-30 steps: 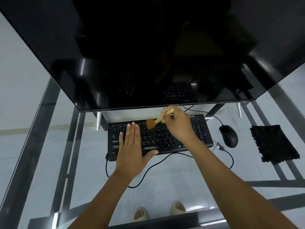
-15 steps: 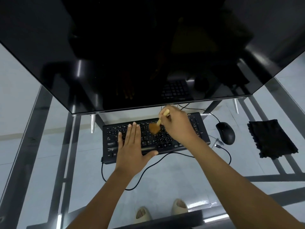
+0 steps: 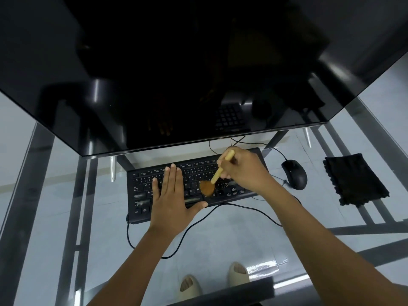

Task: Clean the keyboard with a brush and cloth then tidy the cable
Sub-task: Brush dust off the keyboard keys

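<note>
The keyboard [image 3: 194,186] is laid on the glass desk [image 3: 66,195] below the monitor [image 3: 176,74]. The left hand [image 3: 174,202] is pressed flat on its left half, fingers straight. The brush [image 3: 217,175] is gripped by the right hand [image 3: 245,171] over the right half, bristles set on the keys just right of the left hand. The cable [image 3: 231,209] is trailed in front of the keyboard. The cloth [image 3: 353,180] is left far right, beyond the mouse [image 3: 294,174], well apart from both hands.
</note>
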A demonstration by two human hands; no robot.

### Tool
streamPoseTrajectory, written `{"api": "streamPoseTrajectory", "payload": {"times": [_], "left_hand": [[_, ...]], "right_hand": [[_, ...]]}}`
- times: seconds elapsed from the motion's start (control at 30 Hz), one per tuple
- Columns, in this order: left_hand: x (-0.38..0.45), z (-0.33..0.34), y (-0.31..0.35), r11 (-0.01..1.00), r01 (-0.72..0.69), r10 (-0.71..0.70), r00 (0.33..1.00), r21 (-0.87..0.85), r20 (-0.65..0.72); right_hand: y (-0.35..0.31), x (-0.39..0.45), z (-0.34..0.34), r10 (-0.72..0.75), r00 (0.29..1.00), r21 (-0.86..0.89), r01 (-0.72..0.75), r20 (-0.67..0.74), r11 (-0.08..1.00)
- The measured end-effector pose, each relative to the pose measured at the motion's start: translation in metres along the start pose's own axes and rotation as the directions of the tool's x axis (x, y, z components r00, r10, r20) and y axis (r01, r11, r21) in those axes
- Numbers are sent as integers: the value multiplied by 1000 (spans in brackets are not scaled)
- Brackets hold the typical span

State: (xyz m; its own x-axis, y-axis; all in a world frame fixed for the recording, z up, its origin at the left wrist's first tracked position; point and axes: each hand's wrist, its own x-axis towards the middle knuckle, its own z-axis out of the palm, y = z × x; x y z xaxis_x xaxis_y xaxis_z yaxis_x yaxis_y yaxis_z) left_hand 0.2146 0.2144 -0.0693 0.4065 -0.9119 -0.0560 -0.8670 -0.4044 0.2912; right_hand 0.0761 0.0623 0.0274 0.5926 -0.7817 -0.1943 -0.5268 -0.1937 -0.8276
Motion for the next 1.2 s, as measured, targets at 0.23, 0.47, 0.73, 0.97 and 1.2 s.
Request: {"api": "streamPoseTrajectory", "payload": {"times": [0.23, 0.47, 0.73, 0.97, 1.2], "left_hand": [[4, -3, 4, 1000, -26, 26, 999, 10, 23], [19, -5, 24, 996, -94, 94, 993, -3, 66], [34, -2, 49, 994, -113, 114, 990, -13, 78], [43, 4, 78, 992, -123, 126, 989, -39, 80], [57, 13, 108, 988, -150, 151, 985, -24, 87]], "right_hand": [[6, -3, -16, 11, 1000, 59, -11, 5, 998], [17, 7, -24, -141, 938, -24, 140, -318, 990], [26, 13, -47, -33, 914, -2, 35, -404, 999], [38, 9, -71, -68, 880, -105, 21, -470, 994], [63, 2, -96, -41, 923, -136, -13, -382, 991]]}}
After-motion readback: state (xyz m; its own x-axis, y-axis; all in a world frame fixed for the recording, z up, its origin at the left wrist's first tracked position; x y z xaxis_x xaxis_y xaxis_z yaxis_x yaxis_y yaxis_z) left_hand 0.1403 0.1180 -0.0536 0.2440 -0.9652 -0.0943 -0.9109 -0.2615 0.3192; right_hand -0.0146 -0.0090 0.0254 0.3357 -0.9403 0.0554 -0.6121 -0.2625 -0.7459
